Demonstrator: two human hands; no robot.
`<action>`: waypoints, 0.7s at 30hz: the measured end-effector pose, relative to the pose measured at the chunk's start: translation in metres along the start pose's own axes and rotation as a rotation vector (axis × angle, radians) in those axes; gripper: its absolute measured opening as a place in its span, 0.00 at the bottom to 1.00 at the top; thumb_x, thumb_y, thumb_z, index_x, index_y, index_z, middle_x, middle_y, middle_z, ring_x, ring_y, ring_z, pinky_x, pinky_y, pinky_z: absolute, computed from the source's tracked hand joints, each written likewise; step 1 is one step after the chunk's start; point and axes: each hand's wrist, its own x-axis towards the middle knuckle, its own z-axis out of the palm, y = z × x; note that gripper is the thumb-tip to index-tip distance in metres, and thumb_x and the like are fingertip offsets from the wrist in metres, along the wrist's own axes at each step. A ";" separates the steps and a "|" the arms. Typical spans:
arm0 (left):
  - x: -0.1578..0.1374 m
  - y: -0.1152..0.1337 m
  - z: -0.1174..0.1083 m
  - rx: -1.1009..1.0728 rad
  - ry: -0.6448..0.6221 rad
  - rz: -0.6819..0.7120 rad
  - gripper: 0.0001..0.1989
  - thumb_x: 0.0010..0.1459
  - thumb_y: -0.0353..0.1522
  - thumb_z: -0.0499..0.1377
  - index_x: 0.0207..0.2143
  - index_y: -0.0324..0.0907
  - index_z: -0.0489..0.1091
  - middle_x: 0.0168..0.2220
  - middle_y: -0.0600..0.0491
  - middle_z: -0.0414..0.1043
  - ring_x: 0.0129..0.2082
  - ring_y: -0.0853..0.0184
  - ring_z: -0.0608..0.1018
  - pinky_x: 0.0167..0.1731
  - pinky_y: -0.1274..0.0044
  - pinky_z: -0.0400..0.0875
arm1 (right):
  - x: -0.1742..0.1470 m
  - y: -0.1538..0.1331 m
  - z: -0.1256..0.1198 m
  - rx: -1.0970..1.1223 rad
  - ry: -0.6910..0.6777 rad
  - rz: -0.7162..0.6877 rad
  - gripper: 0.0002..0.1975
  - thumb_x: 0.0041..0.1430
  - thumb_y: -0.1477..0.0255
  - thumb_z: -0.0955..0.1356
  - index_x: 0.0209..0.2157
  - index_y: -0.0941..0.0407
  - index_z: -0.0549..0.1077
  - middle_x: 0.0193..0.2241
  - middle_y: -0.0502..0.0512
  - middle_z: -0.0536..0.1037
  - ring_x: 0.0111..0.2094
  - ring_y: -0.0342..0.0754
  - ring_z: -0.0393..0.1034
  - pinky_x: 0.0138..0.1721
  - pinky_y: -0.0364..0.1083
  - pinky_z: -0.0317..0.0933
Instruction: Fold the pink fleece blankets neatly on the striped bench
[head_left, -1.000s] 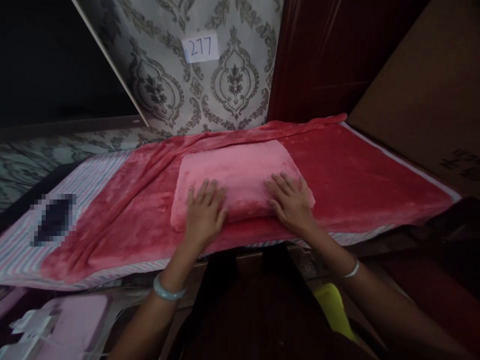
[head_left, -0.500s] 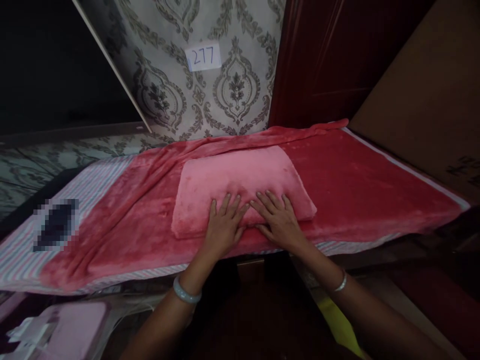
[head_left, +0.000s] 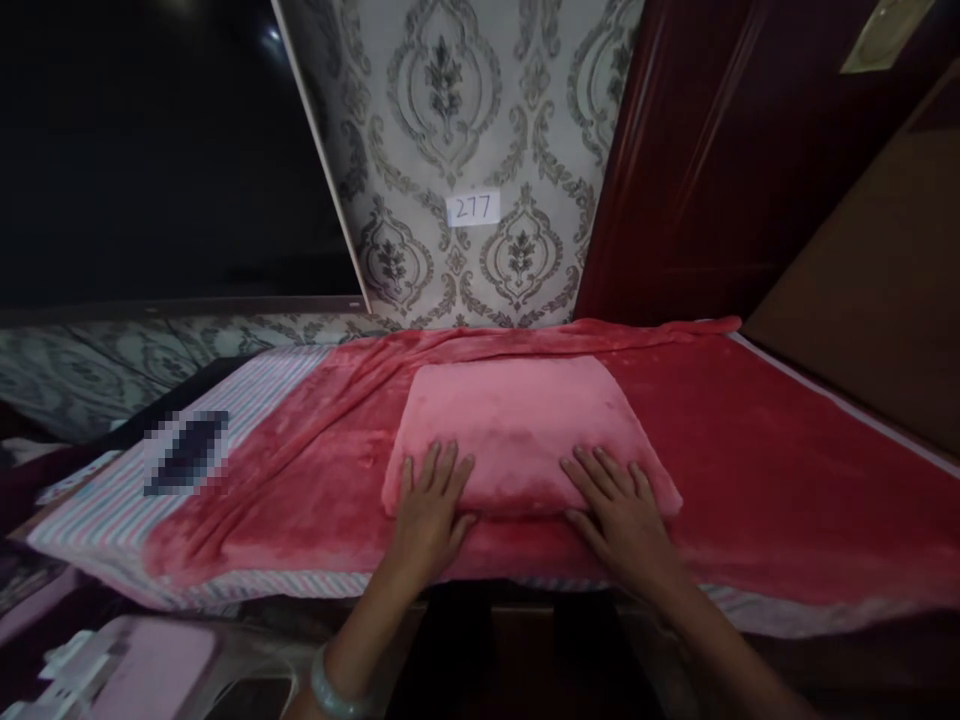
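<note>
Red blanket (head_left: 750, 470) lies beneath pink bundle (head_left: 517, 410), hands (head_left: 426, 525) atop

Head feed: dim overall, shadows heavy. I log one small bluish-white glare high on the dark screen (head_left: 165, 170), a fainter glow to its left; light source cannot be told. Brightest broad area on my monitor: the patterned wall (head_left: 450, 140), fairly evenly lit. Thin sheen along the red door (head_left: 675, 180). Soft shading under the near edge of the pink bundle (head_left: 517, 415); below the striped sheet (head_left: 300, 583), detail sinks near black. Label (head_left: 473, 208) legible. I note slight softness on the left hand (head_left: 429, 512) and right hand (head_left: 626, 515), wide-angle stretch toward the corners, and coarse pixel blocks over a dark patch (head_left: 187, 453).
</note>
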 end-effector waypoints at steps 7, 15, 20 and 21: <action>0.033 0.014 -0.016 -0.181 0.038 0.125 0.27 0.69 0.35 0.50 0.69 0.45 0.58 0.69 0.45 0.61 0.71 0.58 0.60 0.70 0.53 0.51 | 0.071 -0.033 -0.004 0.189 -0.144 -0.174 0.22 0.71 0.65 0.61 0.63 0.50 0.70 0.65 0.58 0.68 0.69 0.61 0.53 0.66 0.69 0.46; 0.046 0.018 0.008 -0.149 -0.120 0.255 0.34 0.67 0.45 0.55 0.71 0.47 0.53 0.72 0.45 0.53 0.73 0.53 0.54 0.70 0.48 0.45 | 0.064 -0.044 0.029 0.228 -0.210 -0.311 0.31 0.69 0.60 0.65 0.69 0.54 0.61 0.70 0.60 0.57 0.73 0.58 0.42 0.70 0.64 0.42; 0.033 0.008 0.013 -0.079 -0.069 0.309 0.37 0.66 0.45 0.57 0.72 0.45 0.50 0.72 0.43 0.52 0.73 0.54 0.54 0.70 0.50 0.46 | 0.061 -0.045 0.024 0.184 -0.170 -0.322 0.34 0.67 0.61 0.66 0.70 0.55 0.60 0.70 0.60 0.58 0.72 0.59 0.45 0.69 0.64 0.45; 0.028 0.002 0.011 -0.052 -0.055 0.315 0.37 0.65 0.43 0.58 0.72 0.46 0.49 0.72 0.43 0.52 0.73 0.54 0.54 0.70 0.50 0.45 | 0.059 -0.043 0.022 0.169 -0.163 -0.335 0.34 0.66 0.62 0.66 0.70 0.55 0.59 0.70 0.60 0.58 0.72 0.59 0.46 0.68 0.64 0.46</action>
